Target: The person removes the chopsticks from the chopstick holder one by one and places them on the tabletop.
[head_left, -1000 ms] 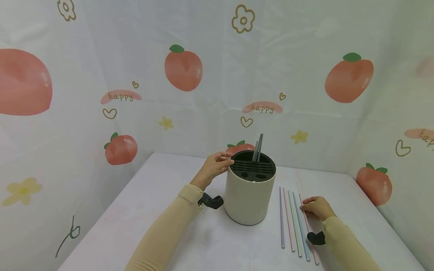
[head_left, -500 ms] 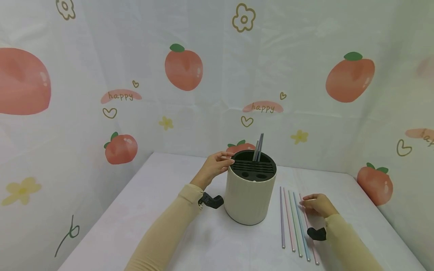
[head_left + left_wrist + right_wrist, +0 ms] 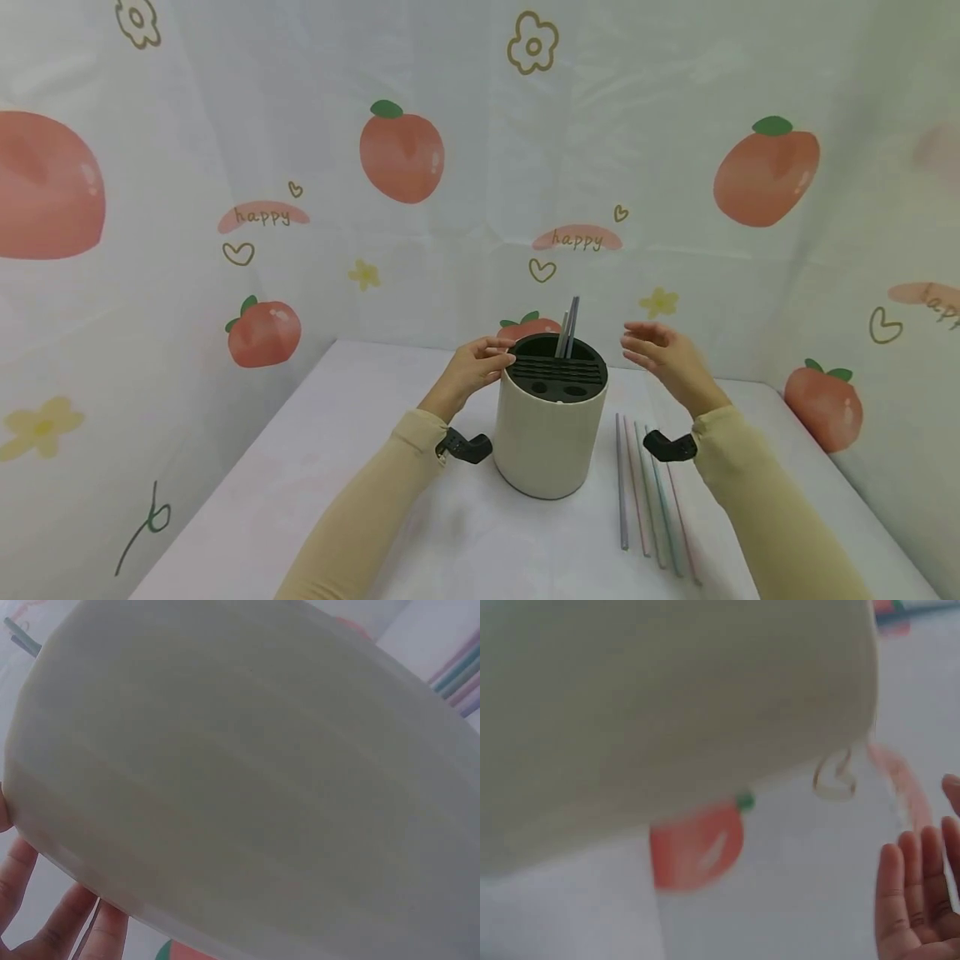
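A cream round utensil holder (image 3: 547,446) with a black slotted top stands upright on the table. Two greyish chopsticks (image 3: 572,325) lean in its rear opening. My left hand (image 3: 468,371) touches the left rim with fairly straight fingers; in the left wrist view its fingertips (image 3: 105,930) lie against the holder's side. My right hand (image 3: 666,358) is raised to the right of the holder, apart from it. The right wrist view shows that hand's fingers (image 3: 891,885) extended, with nothing visible in them. Several pastel chopsticks (image 3: 622,483) lie side by side below it.
The white table (image 3: 337,508) ends at a hanging cloth (image 3: 480,167) printed with fruit, flowers and hearts, behind and at both sides. A black wrist camera (image 3: 671,446) sits on the right wrist, another camera (image 3: 467,447) on the left.
My right hand has lifted from the chopsticks on the table and moved up and forward, its fingers spreading. Those chopsticks remain lying there. The left hand has stayed at the rim.
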The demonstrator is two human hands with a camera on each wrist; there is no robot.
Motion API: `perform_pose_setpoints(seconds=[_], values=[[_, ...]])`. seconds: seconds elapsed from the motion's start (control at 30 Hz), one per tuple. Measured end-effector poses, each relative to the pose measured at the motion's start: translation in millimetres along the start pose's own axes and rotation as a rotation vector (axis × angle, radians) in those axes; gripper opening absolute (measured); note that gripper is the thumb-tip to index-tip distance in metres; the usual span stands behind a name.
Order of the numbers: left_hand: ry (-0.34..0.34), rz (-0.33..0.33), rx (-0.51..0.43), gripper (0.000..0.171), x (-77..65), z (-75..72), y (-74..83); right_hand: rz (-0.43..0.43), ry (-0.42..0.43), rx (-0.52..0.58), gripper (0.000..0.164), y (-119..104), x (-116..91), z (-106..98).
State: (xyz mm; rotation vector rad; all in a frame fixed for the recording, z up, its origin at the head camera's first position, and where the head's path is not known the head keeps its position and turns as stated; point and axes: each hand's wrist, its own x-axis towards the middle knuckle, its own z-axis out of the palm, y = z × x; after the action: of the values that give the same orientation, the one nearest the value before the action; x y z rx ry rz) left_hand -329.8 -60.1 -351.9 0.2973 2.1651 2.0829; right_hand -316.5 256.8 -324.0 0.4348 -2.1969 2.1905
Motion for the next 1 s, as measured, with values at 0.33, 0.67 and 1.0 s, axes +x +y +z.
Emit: perform_pose_setpoints(seconds=[0.33, 0.67, 1.0], values=[[0.006, 0.008, -0.007, 0.031, 0.4, 0.8, -0.6, -0.163, -0.005, -0.147, 0.026, -16, 20, 57], [0.009, 0.006, 0.008, 0.029, -0.2, 0.9, -0.4, -0.126, -0.033, -0.118, 0.017, -14, 23, 67], [0.014, -0.005, -0.015, 0.031, 0.1, 1.8, 1.4, -0.262, 0.056, 0.057, 0.014, -38, 19, 57]])
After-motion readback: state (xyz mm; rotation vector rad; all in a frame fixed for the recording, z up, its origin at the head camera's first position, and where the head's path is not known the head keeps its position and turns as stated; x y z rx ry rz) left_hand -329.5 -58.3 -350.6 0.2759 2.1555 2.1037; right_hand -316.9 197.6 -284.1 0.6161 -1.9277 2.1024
